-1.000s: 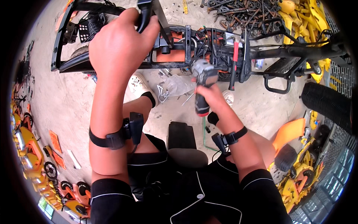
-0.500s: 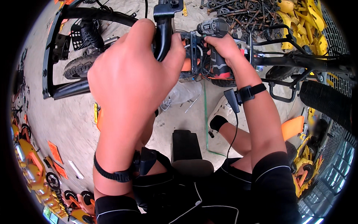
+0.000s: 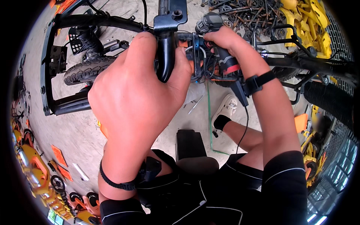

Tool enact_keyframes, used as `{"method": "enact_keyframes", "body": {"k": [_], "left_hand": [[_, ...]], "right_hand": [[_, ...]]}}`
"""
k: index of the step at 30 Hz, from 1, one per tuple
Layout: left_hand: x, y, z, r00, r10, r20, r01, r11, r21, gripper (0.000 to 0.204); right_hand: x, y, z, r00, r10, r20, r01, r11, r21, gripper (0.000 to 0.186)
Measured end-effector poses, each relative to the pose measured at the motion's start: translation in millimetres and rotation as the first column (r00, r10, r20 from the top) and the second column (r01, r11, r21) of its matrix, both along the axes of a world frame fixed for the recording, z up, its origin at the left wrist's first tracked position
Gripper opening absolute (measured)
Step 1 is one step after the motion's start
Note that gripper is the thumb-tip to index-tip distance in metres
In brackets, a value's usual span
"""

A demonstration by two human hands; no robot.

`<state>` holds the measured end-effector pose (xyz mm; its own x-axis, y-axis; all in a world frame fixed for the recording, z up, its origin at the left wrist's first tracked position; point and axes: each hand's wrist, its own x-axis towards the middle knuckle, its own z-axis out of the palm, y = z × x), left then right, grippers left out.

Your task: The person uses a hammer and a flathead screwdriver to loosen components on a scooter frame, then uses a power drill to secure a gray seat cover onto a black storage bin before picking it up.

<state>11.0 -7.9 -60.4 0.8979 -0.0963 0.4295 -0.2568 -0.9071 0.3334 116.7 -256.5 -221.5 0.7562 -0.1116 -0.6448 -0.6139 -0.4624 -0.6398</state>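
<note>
My left hand [image 3: 138, 86] is closed around a black bent metal tube [image 3: 166, 56], its thumb and forefinger on either side. At the tube's upper end sits a flat bracket plate [image 3: 161, 23] with a bolt or nut [image 3: 177, 15] on it. Farther right, my right hand [image 3: 227, 39] grips a cordless drill [image 3: 208, 23], grey and black with a red band near its base. The drill's head points left and away, over the middle of a black vehicle frame [image 3: 112, 24]; its tip is hard to make out. Cables and an orange part show between my hands.
Knobbly tyres [image 3: 88, 71] stand within the frame. Beyond it lies a heap of rusty metal rods [image 3: 249, 18], beside yellow plastic panels [image 3: 309, 28]. A black box-shaped object [image 3: 190, 144] is between my legs. Orange sheets [image 3: 59, 155] and yellow vehicle parts [image 3: 35, 168] lie at left.
The bent tube and its bracket appear lower in view, with my left hand still around the tube. My right hand and the drill have tilted and shifted slightly, and the view has moved a little.
</note>
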Motion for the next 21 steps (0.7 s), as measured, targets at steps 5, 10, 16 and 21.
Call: {"method": "enact_keyframes", "body": {"k": [5,10,16,21], "left_hand": [[0,1,3,0.999,0.002,-0.040,-0.002,1.000,0.006,0.032],[0,0,-1,0.999,-0.015,-0.038,0.016,1.000,0.011,0.033],[-1,-2,9,0.983,0.022,-0.180,-0.006,0.996,0.087,0.037],[-1,-3,13,0.974,0.013,-0.225,0.003,0.998,0.068,0.039]], "right_hand": [[28,13,32,0.965,0.246,-0.092,-0.261,0.935,-0.239,0.029],[42,7,28,0.896,0.427,-0.118,-0.442,0.845,-0.301,0.025],[20,12,14,0.981,0.169,-0.093,-0.178,0.978,-0.105,0.015],[16,22,14,0.993,0.091,-0.079,-0.098,0.991,-0.088,0.015]]}}
